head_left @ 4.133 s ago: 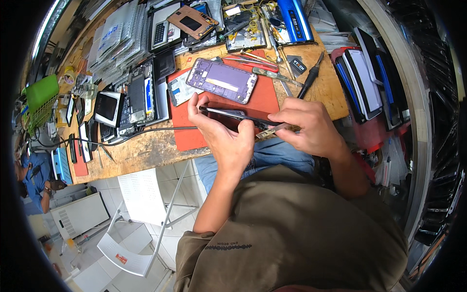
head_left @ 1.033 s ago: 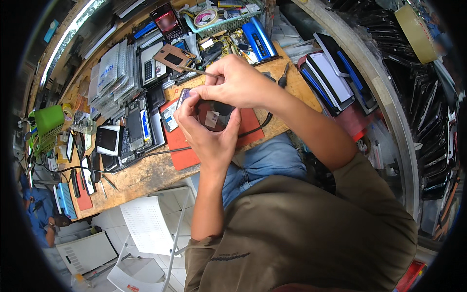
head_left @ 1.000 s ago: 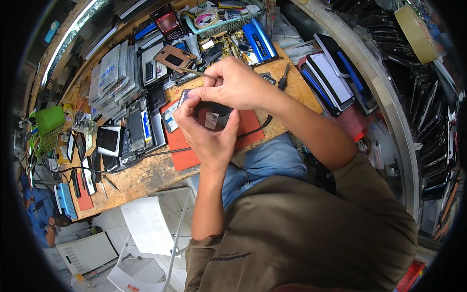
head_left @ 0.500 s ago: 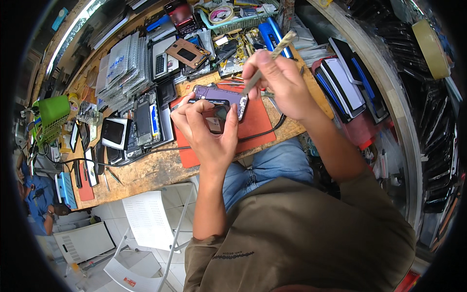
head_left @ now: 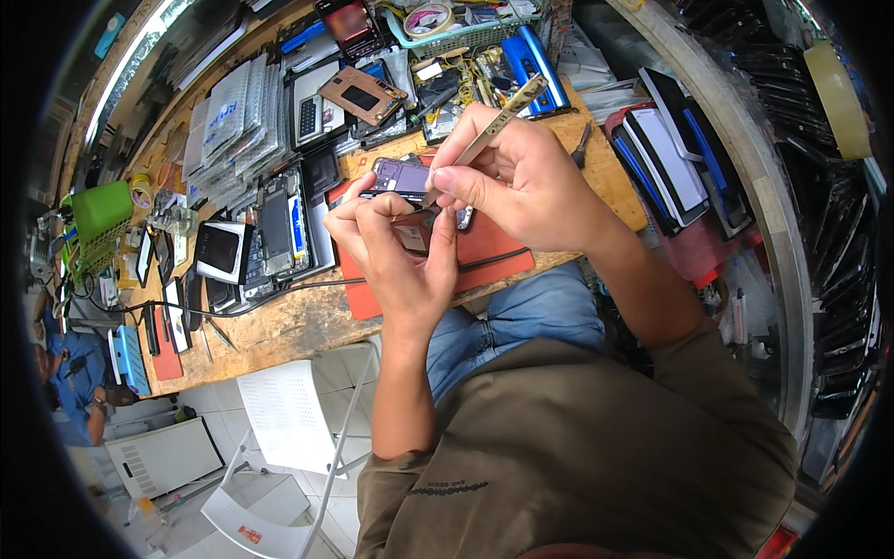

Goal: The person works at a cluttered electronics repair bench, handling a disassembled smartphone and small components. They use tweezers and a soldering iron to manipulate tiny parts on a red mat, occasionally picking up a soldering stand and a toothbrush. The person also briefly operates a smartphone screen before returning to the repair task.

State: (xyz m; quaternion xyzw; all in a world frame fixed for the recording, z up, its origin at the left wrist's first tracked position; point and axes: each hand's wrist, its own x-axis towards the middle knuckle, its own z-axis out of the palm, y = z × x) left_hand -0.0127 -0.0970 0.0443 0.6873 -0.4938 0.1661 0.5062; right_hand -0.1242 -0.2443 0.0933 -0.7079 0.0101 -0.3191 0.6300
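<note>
My left hand (head_left: 396,247) pinches a small dark, glossy phone part (head_left: 413,236) by its edges, held tilted above the orange-red mat (head_left: 368,303). Between the thumb and fingers of my right hand (head_left: 507,177) is a slim, flat metal tool (head_left: 489,137), shaped like tweezers. Its narrow tip meets the upper edge of the glossy part; the exact contact point is too small to make out. Beneath and behind my hands lies a purple phone housing (head_left: 399,173) on the mat, partly covered by them.
A black cable (head_left: 326,283) crosses the bench and mat. Left of it lie an opened device (head_left: 277,228) and a stack of bubble-wrap pouches (head_left: 233,121). A copper-coloured phone frame (head_left: 363,95) and a green basket (head_left: 466,35) are farther back. A person in blue (head_left: 74,382) is far left.
My right hand has come down and left with the metal tool, bringing its tip to the phone part. My left hand stays nearly in place.
</note>
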